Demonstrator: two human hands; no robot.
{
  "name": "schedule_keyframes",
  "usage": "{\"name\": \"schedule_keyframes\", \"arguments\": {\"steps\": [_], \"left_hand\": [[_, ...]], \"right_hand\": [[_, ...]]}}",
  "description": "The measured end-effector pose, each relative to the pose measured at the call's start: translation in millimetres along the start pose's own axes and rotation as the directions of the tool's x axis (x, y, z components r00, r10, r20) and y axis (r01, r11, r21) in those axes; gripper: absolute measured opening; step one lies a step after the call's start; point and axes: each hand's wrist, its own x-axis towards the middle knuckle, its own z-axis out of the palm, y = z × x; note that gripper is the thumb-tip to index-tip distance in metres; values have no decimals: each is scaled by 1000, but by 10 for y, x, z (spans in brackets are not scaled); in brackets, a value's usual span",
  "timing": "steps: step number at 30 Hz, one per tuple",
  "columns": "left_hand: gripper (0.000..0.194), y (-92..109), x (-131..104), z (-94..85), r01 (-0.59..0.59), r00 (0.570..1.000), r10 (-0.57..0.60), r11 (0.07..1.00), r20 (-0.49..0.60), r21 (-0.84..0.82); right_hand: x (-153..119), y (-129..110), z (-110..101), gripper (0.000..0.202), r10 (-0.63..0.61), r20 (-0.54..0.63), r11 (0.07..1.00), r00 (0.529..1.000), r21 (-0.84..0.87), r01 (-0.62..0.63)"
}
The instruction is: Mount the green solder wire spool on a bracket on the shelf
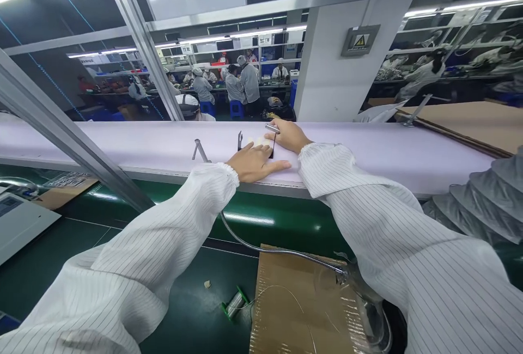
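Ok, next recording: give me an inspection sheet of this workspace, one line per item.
Surface: pale raised ledge; a glossy green surface below.
Job's things: small dark-edged piece, partly hidden by the hands; silver cylinder above it.
Clutter: wire spool, small scrap and cardboard lower down.
Grippers: bare hands; left spread palm-down over the piece, right with fingers at the cylinder, grip unclear.
Cables: flexible metal tube bowing below the ledge; blue coiled cord at upper left.
Surroundings: people in pale coats beyond the ledge; warning-marked box on a pillar.
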Motion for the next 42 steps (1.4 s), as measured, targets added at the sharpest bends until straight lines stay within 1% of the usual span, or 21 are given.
{"name": "schedule_keyframes", "arguments": {"steps": [2, 4, 6, 7, 8, 11, 13, 15, 18, 21, 22, 23, 26, 28, 31, 34, 37, 39, 40, 42], "left_hand": [[100, -21, 71, 12, 31, 1000, -31, 999, 1, 24], [104, -13, 101, 50, 58, 998, -57, 997, -21, 54], [107, 21, 64, 103, 76, 996, -73, 995, -45, 65], [110, 46, 14, 134, 81, 995, -78, 994, -55, 67], [112, 75, -56, 168, 82, 995, -77, 994, -63, 68], [116, 177, -344, 284, 75, 993, -68, 994, -93, 75], [116, 239, -526, 355, 69, 990, -58, 994, -130, 88], [115, 278, -633, 397, 70, 983, -48, 991, -175, 117], [112, 281, -623, 385, 84, 980, -60, 989, -191, 120], [110, 266, -541, 349, 91, 988, -78, 992, -135, 93], [109, 271, -534, 356, 94, 988, -81, 991, -135, 98], [107, 285, -545, 375, 103, 985, -85, 989, -153, 109], [103, 366, -657, 472, 134, 961, -92, 980, -259, 148], [100, 420, -736, 512, 135, 950, -80, 977, -302, 166], [93, 437, -752, 499, 131, 950, -68, 973, -306, 189], [91, 400, -689, 489, 146, 956, -92, 973, -278, 180], [91, 389, -692, 529, 152, 942, -96, 976, -321, 155], [87, 427, -757, 544, 147, 929, -83, 977, -360, 155], [85, 461, -803, 543, 147, 925, -76, 975, -373, 166], [81, 540, -909, 553, 154, 918, -61, 966, -392, 209]], "right_hand": [[11, 27, 4, 33, 2, -43, 997, 999, 75, 1], [10, 45, -6, 31, 27, -94, 981, 995, 192, -9], [-5, 41, -29, 34, 54, -128, 963, 990, 270, -18], [-15, 32, -42, 38, 56, -124, 962, 991, 272, -20], [-25, 19, -55, 44, 47, -104, 969, 993, 248, -20], [-39, -18, -75, 56, 7, 5, 995, 1000, 103, -8], [-33, -28, -74, 57, -9, 45, 999, 999, 35, 7], [-24, -27, -67, 56, -20, 50, 1000, 999, 13, 19], [-17, -17, -60, 52, -23, 59, 1000, 998, 5, 23], [-18, -9, -59, 50, -31, 56, 999, 998, 7, 31], [-19, -7, -59, 50, -36, 54, 999, 998, 11, 35], [-20, -4, -56, 50, -39, 53, 999, 998, 16, 38], [-33, -11, -46, 48, -39, 52, 999, 998, 27, 37], [-54, -39, -53, 43, -10, 38, 995, 999, 101, 6], [-95, -103, -96, 36, 74, -4, 966, 997, 247, -71], [-146, -136, -159, 35, 165, -75, 957, 984, 252, -141], [-242, -151, -220, 26, 264, -120, 930, 957, 294, -220], [-331, -167, -251, 15, 306, -121, 904, 944, 347, -248], [-378, -172, -263, 13, 323, -120, 889, 939, 379, -258], [-470, -170, -293, 17, 364, -118, 848, 924, 452, -276]]}}
